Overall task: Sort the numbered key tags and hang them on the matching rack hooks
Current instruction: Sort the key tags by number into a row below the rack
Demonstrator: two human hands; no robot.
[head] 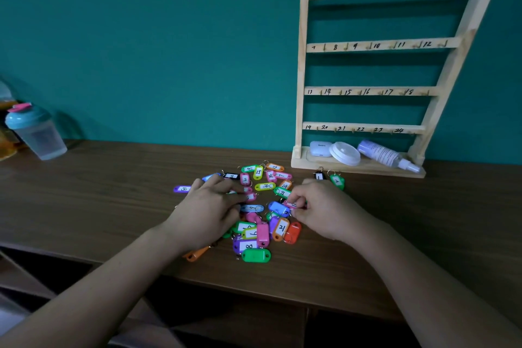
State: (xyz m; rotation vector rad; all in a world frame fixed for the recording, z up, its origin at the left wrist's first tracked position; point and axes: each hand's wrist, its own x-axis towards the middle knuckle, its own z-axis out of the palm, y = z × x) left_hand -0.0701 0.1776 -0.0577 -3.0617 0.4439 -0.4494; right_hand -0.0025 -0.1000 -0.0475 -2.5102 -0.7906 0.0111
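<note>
From my station I read the pile of key tags at the middle of the table. The left hand lies across the pile's 9 o'clock side, fingers stretched nearly straight and resting on the tags, gripping none. The right hand sits at the pile's 3 o'clock edge, fingers curled, pinching a pink tag. The wooden rack stands against the wall at 1 o'clock, its four rails numbered 1 to 24. Just in front of its base a black tag marked 1 and a green tag marked 2 lie side by side. A lidded shaker cup stands far off at 9 o'clock.
</note>
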